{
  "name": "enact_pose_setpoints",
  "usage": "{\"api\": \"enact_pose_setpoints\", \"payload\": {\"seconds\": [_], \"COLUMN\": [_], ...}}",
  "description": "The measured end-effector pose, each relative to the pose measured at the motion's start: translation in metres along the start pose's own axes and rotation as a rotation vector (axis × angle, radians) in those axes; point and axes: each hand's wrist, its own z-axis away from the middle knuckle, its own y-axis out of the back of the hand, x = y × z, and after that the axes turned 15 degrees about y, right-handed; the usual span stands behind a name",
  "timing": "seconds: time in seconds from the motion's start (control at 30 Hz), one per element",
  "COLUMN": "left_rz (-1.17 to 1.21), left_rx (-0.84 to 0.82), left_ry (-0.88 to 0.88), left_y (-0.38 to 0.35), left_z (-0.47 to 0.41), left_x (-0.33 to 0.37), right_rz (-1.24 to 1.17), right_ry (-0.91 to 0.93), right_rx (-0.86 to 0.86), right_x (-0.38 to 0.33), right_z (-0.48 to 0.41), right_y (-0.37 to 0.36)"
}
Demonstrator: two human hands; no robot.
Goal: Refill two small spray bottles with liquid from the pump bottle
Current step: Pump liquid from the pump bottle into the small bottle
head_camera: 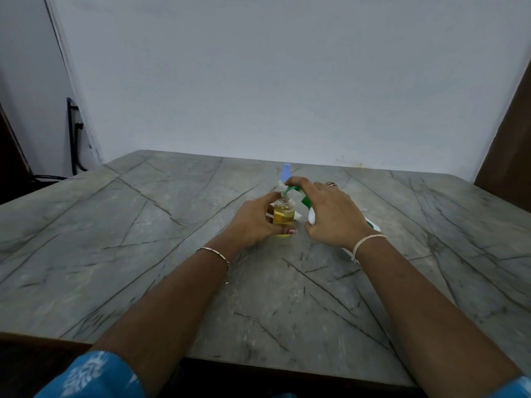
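A small spray bottle [284,214], uncapped, is gripped by the left hand [253,222] on the tabletop [143,239]. The pump bottle [311,218] is apparently clasped under the right hand [333,214], its green spout [291,188] set over that bottle's mouth.

grey veined table [143,239], yellow-filled bottle [283,215], blue-capped bottle [286,171]

A small clear bottle of yellow liquid [283,215] is standing on the grey stone tabletop [143,254]; a white green-nozzled pump bottle [311,219] is resting just right, a blue-capped spray bottle [286,171] standing just behind.
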Motion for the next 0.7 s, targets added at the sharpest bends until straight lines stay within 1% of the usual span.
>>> {"api": "enact_pose_setpoints", "payload": {"seconds": [0.27, 0.7], "left_rz": [0.032, -0.001], "left_rx": [-0.011, 0.001], "left_ry": [0.002, 0.012], "left_y": [0.0004, 0.0021], "left_z": [0.0004, 0.0040], "left_x": [-0.0002, 0.0038], "right_rz": [-0.053, -0.028], "right_ry": [-0.012, -0.005], "right_rx": [0.017, 0.004], "right_x": [-0.0007, -0.0002], "right_z": [-0.0056, -0.0009], "right_y": [-0.0019, -0.0005]}}
